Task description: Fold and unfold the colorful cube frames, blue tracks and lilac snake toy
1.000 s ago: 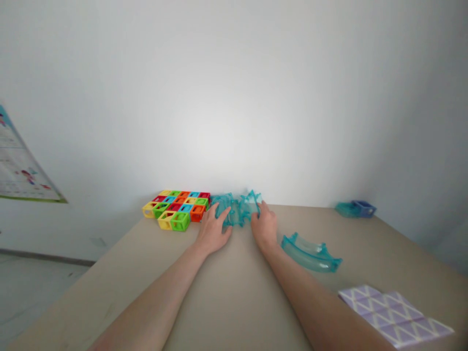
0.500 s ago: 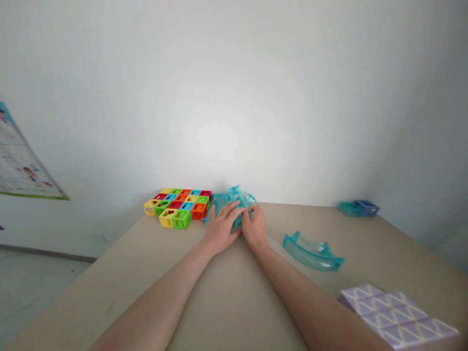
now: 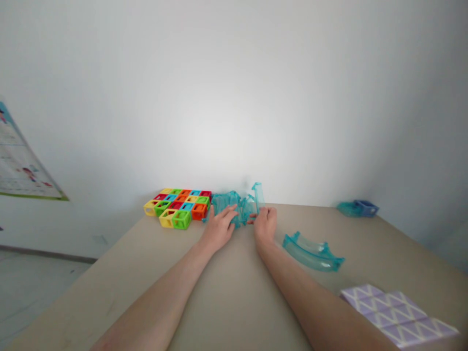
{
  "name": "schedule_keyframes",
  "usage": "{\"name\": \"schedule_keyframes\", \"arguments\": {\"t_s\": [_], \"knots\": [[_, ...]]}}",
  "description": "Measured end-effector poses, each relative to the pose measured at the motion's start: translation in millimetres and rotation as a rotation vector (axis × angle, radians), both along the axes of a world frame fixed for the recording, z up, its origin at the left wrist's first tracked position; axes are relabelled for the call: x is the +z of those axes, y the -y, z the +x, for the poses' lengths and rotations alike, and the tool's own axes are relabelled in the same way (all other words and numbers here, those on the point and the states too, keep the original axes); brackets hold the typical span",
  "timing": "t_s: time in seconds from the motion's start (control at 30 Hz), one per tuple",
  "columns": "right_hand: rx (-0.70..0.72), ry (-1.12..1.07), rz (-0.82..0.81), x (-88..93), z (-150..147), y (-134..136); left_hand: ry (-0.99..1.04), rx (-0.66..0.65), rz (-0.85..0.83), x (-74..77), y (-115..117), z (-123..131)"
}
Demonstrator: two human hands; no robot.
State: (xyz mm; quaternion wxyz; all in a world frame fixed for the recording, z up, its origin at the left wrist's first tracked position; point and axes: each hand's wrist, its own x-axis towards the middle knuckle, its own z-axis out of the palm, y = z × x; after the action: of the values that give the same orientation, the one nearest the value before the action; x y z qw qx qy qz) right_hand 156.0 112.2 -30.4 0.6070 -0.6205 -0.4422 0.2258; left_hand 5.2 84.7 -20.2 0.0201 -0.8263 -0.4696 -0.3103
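A pile of clear teal plastic track pieces [image 3: 227, 199] lies at the back of the table, against the wall. My left hand [image 3: 220, 225] rests on the near side of that pile, its fingers spread. To the right, my right hand [image 3: 266, 223] is closed around a teal track piece [image 3: 258, 195], which stands upright above the fingers. The lower end of this piece is hidden by the hand. Right of my right forearm, a curved teal track piece [image 3: 310, 253] lies on the table.
Colourful open-sided cubes [image 3: 179, 207] sit in rows left of the pile. In the far right corner are a teal piece [image 3: 349, 209] and a blue cube [image 3: 366, 208]. Purple triangle-patterned blocks [image 3: 397, 312] lie at the near right. A poster [image 3: 27, 161] hangs on the left wall.
My right hand has moved right, away from my left hand, drawing a track piece off the pile and holding it upright. My left hand has stayed at the pile.
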Motion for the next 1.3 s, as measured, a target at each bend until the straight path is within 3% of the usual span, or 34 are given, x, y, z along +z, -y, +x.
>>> {"name": "schedule_keyframes", "arguments": {"t_s": [0.17, 0.3, 0.5, 0.6, 0.7, 0.83, 0.93, 1.0, 1.1, 1.2, 1.3], "knots": [[-0.164, 0.136, -0.007, -0.7, 12.1, -4.6, -0.013, 0.022, -0.023, -0.8, 3.3, 1.8], [-0.121, 0.300, -0.025, -0.6, 4.5, 2.3, -0.036, 0.006, -0.006, -0.4, 6.0, 1.1], [0.042, 0.616, 0.010, 5.4, -13.0, 35.3, -0.052, 0.012, 0.018, 0.9, 8.0, -3.6], [0.015, 0.897, 0.002, 11.5, -8.5, 56.0, -0.047, -0.023, 0.033, -0.6, 7.4, -7.0], [-0.102, 1.099, -0.012, 20.8, 9.8, 75.4, -0.019, -0.027, 0.061, -3.2, 4.5, -9.7], [-0.319, 1.250, -0.215, 33.6, 42.5, 91.2, 0.034, 0.045, 0.097, -5.8, 0.1, -10.8], [-0.215, 1.181, -0.485, 38.5, 57.3, 92.6, 0.036, 0.031, 0.118, -3.9, 1.6, -10.4], [-0.115, 1.144, -0.526, 39.9, 59.1, 90.2, 0.030, 0.002, 0.152, 0.1, 6.0, -9.6], [-0.059, 1.145, -0.328, 42.2, 52.5, 86.7, 0.046, -0.058, 0.214, 7.5, 15.9, -6.3], [0.015, 1.077, 0.084, 44.9, 41.2, 87.2, 0.068, -0.171, 0.223, 11.1, 25.3, -0.1], [0.276, 0.948, 0.517, 43.8, 29.8, 90.4, 0.150, -0.278, 0.216, 8.8, 30.0, 5.5]]}}
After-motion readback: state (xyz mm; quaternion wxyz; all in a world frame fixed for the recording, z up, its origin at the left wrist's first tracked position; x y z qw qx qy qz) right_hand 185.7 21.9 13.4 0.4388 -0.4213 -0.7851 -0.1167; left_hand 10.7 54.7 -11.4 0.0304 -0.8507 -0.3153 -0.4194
